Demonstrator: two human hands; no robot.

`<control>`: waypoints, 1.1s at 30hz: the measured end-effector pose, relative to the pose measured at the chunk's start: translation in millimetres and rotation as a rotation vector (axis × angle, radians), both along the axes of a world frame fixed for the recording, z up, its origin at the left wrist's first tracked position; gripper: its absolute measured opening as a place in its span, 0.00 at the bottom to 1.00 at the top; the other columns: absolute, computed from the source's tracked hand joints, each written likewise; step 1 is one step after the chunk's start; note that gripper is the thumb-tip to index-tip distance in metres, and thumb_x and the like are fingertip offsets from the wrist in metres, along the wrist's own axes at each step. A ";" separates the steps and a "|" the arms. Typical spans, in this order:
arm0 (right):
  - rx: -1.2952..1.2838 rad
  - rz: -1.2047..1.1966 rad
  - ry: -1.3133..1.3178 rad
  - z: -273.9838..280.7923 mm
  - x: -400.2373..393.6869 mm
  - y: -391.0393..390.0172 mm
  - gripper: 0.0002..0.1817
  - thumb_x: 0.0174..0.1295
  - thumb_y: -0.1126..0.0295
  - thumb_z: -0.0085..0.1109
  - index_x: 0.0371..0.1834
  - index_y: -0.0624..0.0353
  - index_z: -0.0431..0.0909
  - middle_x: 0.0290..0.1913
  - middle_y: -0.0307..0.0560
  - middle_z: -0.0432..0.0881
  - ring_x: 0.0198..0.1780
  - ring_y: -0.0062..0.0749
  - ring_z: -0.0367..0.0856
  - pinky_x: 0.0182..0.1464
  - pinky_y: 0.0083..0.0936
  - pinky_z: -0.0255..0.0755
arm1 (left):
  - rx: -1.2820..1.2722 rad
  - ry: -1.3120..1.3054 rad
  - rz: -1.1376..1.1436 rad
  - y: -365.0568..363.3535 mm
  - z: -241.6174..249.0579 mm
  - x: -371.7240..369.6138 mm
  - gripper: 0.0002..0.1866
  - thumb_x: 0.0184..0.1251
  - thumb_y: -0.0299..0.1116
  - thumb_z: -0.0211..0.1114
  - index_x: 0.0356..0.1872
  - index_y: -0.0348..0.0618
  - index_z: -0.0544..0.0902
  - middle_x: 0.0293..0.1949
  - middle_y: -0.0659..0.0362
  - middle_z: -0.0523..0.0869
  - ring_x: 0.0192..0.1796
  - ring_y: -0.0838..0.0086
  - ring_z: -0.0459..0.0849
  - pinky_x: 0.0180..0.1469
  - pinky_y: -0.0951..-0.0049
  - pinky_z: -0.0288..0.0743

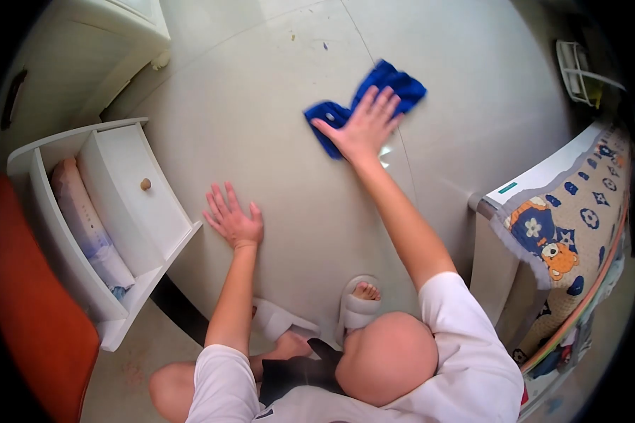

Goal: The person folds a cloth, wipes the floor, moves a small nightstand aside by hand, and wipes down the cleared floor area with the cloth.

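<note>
A blue cloth (406, 90) lies crumpled on the pale tiled floor (296, 141). Pressed flat on top of it is my right hand (362, 127), its fingers spread and pointing away from me. Part of the cloth shows to the left of the thumb and part beyond the fingertips. My left hand (236, 217) rests on the bare floor, fingers apart and nothing in it, close to the white drawer unit. Small dark specks (325, 46) show on the floor beyond the cloth.
At the left stand a white drawer unit (130, 190) with a round knob, an orange seat (32, 303) and a cream cabinet (85, 56). A bear-patterned cover (564, 218) drapes furniture at the right. White slippers (360, 307) are on my feet below.
</note>
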State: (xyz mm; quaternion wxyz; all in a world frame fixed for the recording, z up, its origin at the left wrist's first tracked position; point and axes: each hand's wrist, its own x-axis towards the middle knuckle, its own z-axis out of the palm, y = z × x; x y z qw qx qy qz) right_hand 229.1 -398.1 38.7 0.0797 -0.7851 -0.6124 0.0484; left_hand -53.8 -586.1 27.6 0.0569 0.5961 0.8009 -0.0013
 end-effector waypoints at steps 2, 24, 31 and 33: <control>0.027 0.014 0.041 -2.5 -31.2 35.2 0.84 0.44 0.12 0.64 0.89 0.71 0.45 0.89 0.78 0.42 0.89 0.75 0.36 0.83 0.76 0.29 | 0.000 -0.004 0.002 0.8 -0.1 0.5 0.48 0.66 0.55 0.62 0.89 0.58 0.59 0.91 0.56 0.52 0.91 0.55 0.46 0.88 0.37 0.33; -0.070 -0.108 -0.055 4.8 91.5 -65.5 0.82 0.45 0.18 0.73 0.89 0.69 0.44 0.90 0.74 0.41 0.90 0.71 0.35 0.85 0.71 0.35 | -0.049 -0.009 0.011 1.0 6.7 2.1 0.48 0.68 0.54 0.61 0.89 0.57 0.59 0.91 0.56 0.51 0.91 0.56 0.46 0.87 0.35 0.37; 0.073 0.206 -0.016 -7.4 28.2 59.8 0.78 0.51 0.11 0.56 0.90 0.66 0.48 0.91 0.69 0.41 0.91 0.65 0.34 0.86 0.69 0.28 | -0.007 0.038 -0.028 0.6 -0.2 0.9 0.48 0.69 0.57 0.58 0.89 0.57 0.57 0.91 0.56 0.50 0.91 0.55 0.45 0.86 0.33 0.37; 0.087 0.357 0.014 -2.9 3.8 70.6 0.75 0.51 0.13 0.58 0.89 0.63 0.53 0.91 0.65 0.46 0.91 0.63 0.39 0.86 0.67 0.31 | 0.000 0.043 -0.032 -0.2 -0.6 -0.7 0.47 0.69 0.57 0.58 0.89 0.57 0.57 0.91 0.56 0.50 0.91 0.55 0.45 0.86 0.33 0.37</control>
